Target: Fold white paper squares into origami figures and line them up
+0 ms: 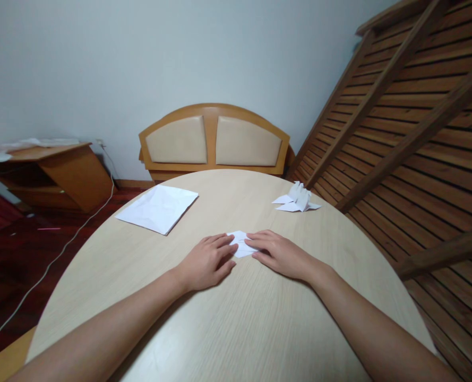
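Counter (236, 318), round, pale wood, fills near view. Flat white sheet (158, 208) far left; crumpled paper figure (298, 199) far right. Left hand (207, 262) and right hand (281, 254) palm-down at centre, fingers (223, 245) stretched flat, gripping nothing. Small folded paper (241, 244) lies between them, edges pinned under fingertips of both.

Mostly hidden beneath fingertips of left hand (207, 262) and right hand (280, 255): small folded paper (240, 245), folds untellable. Cut off at the near edge: both forearms, table (259, 329). Cropped at right: slatted frame (419, 132). Too small to make out, far right: paper figure (298, 199).
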### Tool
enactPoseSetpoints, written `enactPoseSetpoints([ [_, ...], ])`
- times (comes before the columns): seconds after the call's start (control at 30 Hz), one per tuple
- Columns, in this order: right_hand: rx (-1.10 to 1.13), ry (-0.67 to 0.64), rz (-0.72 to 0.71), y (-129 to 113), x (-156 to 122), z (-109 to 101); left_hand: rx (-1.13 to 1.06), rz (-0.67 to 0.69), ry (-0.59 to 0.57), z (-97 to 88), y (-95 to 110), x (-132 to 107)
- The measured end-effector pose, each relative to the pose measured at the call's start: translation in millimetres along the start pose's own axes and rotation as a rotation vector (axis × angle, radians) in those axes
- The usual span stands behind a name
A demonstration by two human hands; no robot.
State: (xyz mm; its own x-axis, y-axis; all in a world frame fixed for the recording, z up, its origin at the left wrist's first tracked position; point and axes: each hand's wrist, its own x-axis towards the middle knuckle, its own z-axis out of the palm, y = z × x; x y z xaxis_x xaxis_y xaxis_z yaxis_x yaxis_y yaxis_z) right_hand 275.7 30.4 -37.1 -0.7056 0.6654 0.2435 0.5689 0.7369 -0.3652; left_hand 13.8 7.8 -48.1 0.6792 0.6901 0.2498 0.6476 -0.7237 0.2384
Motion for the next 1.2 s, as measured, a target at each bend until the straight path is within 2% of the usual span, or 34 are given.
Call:
enactPoseSetpoints([
  [0.3, -0.023, 0.042, 0.06, 7.6, -4.8, -4.6, -0.038, -0.027, 0.075, 0.8, -4.1, 1.6],
  [0.67, 0.011, 0.107, 0.063, 3.9, -1.0, -2.4, -0.038, -0.043, 0.093, 2.3, -6.0, 2.1],
  [1.0, 0.154, 0.225, 0.126, 0.8, 3.0, 0.5, -0.05, -0.043, 0.095, -1.6, -6.2, 3.1],
  [1.2, 0.201, 0.199, 0.148, 0.3, 3.0, 0.6, -0.073, -0.025, 0.086, -2.4, -5.4, 6.4],
])
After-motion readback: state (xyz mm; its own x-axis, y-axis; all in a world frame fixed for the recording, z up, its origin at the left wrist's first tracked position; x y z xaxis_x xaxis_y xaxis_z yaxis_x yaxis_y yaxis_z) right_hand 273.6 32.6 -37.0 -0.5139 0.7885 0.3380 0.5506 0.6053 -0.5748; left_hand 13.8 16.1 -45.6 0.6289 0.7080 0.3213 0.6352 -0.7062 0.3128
